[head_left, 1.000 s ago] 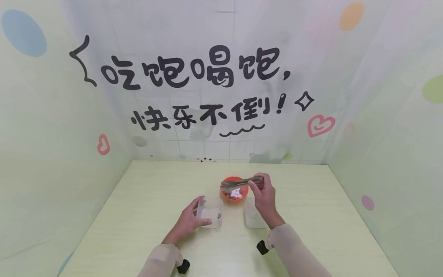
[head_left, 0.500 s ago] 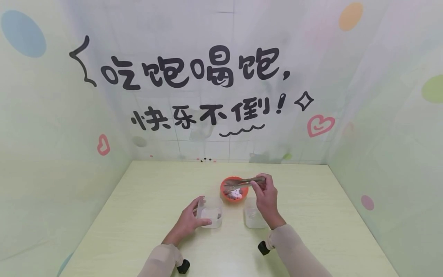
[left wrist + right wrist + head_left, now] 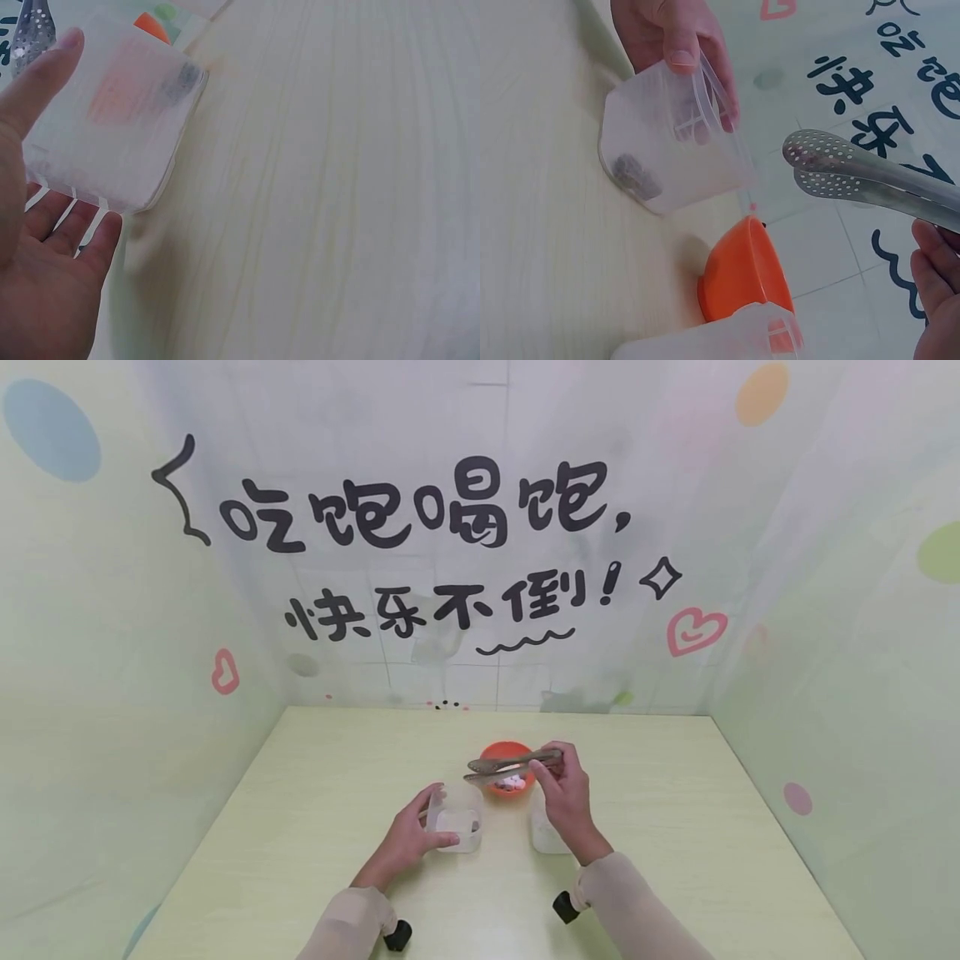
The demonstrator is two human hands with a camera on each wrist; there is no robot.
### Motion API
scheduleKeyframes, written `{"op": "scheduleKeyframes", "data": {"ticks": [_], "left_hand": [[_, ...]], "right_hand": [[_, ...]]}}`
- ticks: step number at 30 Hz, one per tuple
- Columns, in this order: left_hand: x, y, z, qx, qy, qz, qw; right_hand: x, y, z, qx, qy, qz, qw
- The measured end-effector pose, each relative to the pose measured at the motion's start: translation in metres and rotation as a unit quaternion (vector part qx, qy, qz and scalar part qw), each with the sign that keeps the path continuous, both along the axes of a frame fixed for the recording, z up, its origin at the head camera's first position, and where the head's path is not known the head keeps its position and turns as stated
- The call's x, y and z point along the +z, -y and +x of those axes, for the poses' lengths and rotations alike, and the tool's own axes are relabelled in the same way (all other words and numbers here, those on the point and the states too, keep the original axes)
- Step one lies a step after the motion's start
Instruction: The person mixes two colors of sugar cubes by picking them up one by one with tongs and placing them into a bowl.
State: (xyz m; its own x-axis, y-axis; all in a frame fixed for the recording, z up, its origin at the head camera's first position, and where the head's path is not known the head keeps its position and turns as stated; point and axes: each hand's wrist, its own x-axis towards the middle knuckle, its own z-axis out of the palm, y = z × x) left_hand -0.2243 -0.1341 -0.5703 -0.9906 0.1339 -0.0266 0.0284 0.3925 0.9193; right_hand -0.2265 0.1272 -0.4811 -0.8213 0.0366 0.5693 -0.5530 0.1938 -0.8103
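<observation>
My left hand (image 3: 405, 843) grips a clear plastic box (image 3: 463, 842) by its side, thumb at the near edge and fingers at the far left. A dark lump (image 3: 636, 175) lies in the bottom of that box, in the right wrist view. Metal tongs (image 3: 491, 767) are held in my right hand (image 3: 567, 793). Their perforated tips, almost together, hang in the air past the left rim of an orange bowl (image 3: 739, 277). A brownish patch shows at the tips; whether they pinch something is unclear. White and brownish pieces (image 3: 510, 782) lie in the bowl.
A second clear plastic box (image 3: 546, 833) stands right of the bowl, partly behind my right hand. Everything rests on a pale wood-grain table (image 3: 315, 793), enclosed by printed walls (image 3: 480, 685) at the back and sides.
The tongs dipped into the bowl, then rose and shifted left, so their tips now reach beyond its left rim. My right hand moved slightly left with them. My left hand and its box stayed put.
</observation>
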Motion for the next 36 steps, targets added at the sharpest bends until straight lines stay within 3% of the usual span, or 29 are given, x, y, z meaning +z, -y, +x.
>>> {"op": "scheduleKeyframes", "data": {"ticks": [3, 7, 14, 18, 26, 33, 36], "left_hand": [[0.0, 0.0, -0.001, 0.0, 0.003, 0.001, 1.0], [0.0, 0.0, -0.002, -0.001, 0.005, 0.002, 1.0], [0.003, 0.003, -0.004, -0.008, 0.008, 0.008, 0.9999], [0.004, 0.004, -0.005, -0.014, 0.006, 0.011, 0.9998], [0.007, 0.004, -0.006, -0.012, 0.009, 0.009, 0.9998], [0.008, 0.003, -0.006, -0.009, 0.013, 0.005, 0.9999], [0.007, 0.003, -0.006, -0.009, 0.012, 0.007, 0.9999]], "right_hand": [[0.015, 0.005, 0.011, 0.01, 0.004, 0.014, 1.0], [0.017, 0.009, 0.013, 0.019, -0.005, 0.022, 1.0], [-0.012, 0.014, -0.005, 0.042, 0.005, 0.026, 0.999], [-0.015, 0.017, -0.007, 0.047, 0.025, 0.041, 0.998], [0.012, 0.026, 0.01, 0.064, 0.032, 0.079, 0.994], [-0.016, 0.026, -0.007, 0.077, 0.062, 0.096, 0.99], [-0.02, 0.025, -0.009, 0.084, 0.057, 0.123, 0.987]]}}
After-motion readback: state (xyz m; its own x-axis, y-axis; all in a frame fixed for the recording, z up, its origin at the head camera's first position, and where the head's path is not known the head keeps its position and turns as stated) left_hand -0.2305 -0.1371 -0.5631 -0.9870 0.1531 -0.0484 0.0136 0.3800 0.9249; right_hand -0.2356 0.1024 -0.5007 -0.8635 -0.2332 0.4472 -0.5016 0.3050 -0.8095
